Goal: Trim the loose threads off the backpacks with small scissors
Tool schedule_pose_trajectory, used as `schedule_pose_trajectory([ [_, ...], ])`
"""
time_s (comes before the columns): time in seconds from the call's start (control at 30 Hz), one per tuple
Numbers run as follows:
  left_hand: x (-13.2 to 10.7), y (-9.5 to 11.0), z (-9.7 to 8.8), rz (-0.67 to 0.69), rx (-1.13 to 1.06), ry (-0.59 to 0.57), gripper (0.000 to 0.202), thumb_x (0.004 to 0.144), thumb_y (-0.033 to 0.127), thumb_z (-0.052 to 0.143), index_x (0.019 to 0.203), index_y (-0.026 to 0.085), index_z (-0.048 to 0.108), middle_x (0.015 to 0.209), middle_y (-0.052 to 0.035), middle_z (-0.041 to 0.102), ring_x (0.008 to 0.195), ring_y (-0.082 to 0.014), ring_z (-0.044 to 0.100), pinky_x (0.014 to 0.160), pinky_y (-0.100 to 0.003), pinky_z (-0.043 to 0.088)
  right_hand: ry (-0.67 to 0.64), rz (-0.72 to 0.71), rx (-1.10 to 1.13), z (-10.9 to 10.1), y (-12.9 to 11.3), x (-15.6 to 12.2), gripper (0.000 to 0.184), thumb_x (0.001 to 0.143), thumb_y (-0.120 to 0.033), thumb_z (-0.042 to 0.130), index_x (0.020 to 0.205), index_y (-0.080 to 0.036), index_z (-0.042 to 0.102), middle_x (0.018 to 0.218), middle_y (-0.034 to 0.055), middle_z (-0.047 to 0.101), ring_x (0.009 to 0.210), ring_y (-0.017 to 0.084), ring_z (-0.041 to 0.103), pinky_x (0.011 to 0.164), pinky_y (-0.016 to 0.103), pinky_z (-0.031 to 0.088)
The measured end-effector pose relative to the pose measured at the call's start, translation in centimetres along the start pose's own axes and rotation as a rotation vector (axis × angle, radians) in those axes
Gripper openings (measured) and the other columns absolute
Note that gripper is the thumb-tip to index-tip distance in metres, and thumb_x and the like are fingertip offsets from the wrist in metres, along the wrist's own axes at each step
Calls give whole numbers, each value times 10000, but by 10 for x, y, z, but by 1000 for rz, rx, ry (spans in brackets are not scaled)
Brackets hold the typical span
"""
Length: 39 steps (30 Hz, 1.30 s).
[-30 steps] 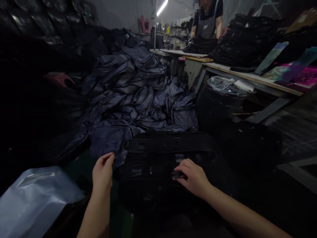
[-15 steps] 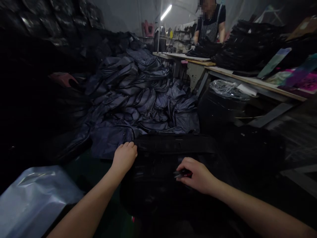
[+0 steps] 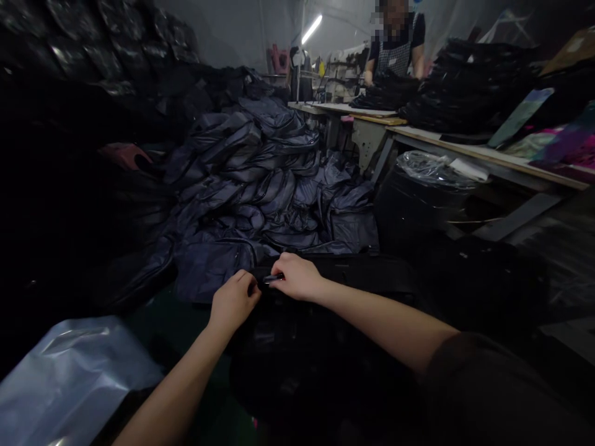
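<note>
A black bag (image 3: pixel 320 328) lies in front of me, its details mostly lost in the dark. At its far left corner, my left hand (image 3: pixel 235 300) is closed in a pinch on the bag's edge. Just right of it, my right hand (image 3: pixel 295 277) grips a pair of thread snips (image 3: pixel 271 279), the metal tips pointing left toward my left fingers. Whether the blades touch the bag or a thread, I cannot make out.
Dark blue bags (image 3: pixel 260 161) lie heaped beyond. A silvery plastic bag (image 3: pixel 79 378) is at lower left. On the right stands a worktable (image 3: pixel 493 152) with stacked black pieces (image 3: pixel 469 87); a plastic-topped black sack (image 3: pixel 418 192) is below it. A person (image 3: pixel 395 52) works behind the table.
My right hand has moved left and away from me with the thread snips, up beside my left hand. My left hand stays at the bag's corner, its fingers slightly shifted.
</note>
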State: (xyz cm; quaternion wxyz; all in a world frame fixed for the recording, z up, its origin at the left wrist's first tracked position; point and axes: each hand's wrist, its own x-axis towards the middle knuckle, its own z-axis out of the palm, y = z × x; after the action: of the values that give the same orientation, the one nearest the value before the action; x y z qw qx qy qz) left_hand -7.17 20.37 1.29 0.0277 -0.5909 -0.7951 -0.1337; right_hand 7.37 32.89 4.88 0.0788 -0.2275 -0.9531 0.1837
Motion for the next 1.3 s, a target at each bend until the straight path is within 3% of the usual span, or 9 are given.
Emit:
schedule_pose_trajectory([
  [0.17,4,-3,0,5,43,-19,101,829,237,450,780,207,534,867,-33,580,781,-169,561,593,-262,352,-49,-42,-84,18,-12,25,166,770,-338,640,888,-223,661,995,44,592,956,206,530,693,274,440],
  [0.37,6,-2,2,-2,28,-27,91,815,250,484,781,206,557,871,-41,606,796,-182,584,596,-268,369,-47,-84,-105,22,-13,26,109,818,-274,574,853,-217,660,956,45,591,949,212,515,680,285,440],
  [0.47,10,-16,2,-164,-28,37,127,832,284,464,836,217,572,896,-36,633,790,-177,605,609,-264,398,-20,-61,-86,28,-9,21,146,856,-320,549,900,-220,645,979,37,584,961,202,509,698,288,439],
  [0.6,22,-54,2,-454,-142,180,395,835,375,465,1184,193,484,886,-46,658,803,-205,627,671,-297,458,11,-18,-47,36,-2,16,184,858,-369,570,954,-224,631,1012,27,569,982,183,492,718,278,429],
  [0.73,38,-67,2,-166,-226,71,423,842,373,447,1191,148,527,1083,-96,610,940,-185,610,835,-293,464,13,-8,-20,38,1,15,217,802,-384,645,954,-230,629,1006,16,567,972,178,489,685,266,419],
  [0.83,46,-53,1,8,-217,-78,272,830,333,475,1002,216,650,1013,-36,640,932,-155,608,835,-242,450,15,-11,-13,37,0,14,213,794,-380,653,940,-226,633,997,20,571,966,179,493,679,264,414],
  [0.93,51,-35,1,70,-145,-153,208,793,282,511,894,223,683,942,-42,647,890,-182,606,765,-267,451,13,-18,-15,36,0,13,205,788,-348,655,949,-222,635,997,25,572,968,181,492,674,263,417],
  [1.13,61,-23,4,37,-2,-145,99,738,248,544,714,204,630,817,-42,614,777,-186,586,648,-267,415,6,-16,-13,38,3,9,176,789,-268,642,957,-213,633,990,33,564,973,186,482,684,271,423],
  [1.3,58,-50,-3,-230,116,43,201,799,282,450,824,155,604,927,-128,578,829,-266,578,645,-342,438,38,-10,25,41,9,9,188,795,-349,657,938,-229,631,981,14,572,967,170,482,678,260,409],
])
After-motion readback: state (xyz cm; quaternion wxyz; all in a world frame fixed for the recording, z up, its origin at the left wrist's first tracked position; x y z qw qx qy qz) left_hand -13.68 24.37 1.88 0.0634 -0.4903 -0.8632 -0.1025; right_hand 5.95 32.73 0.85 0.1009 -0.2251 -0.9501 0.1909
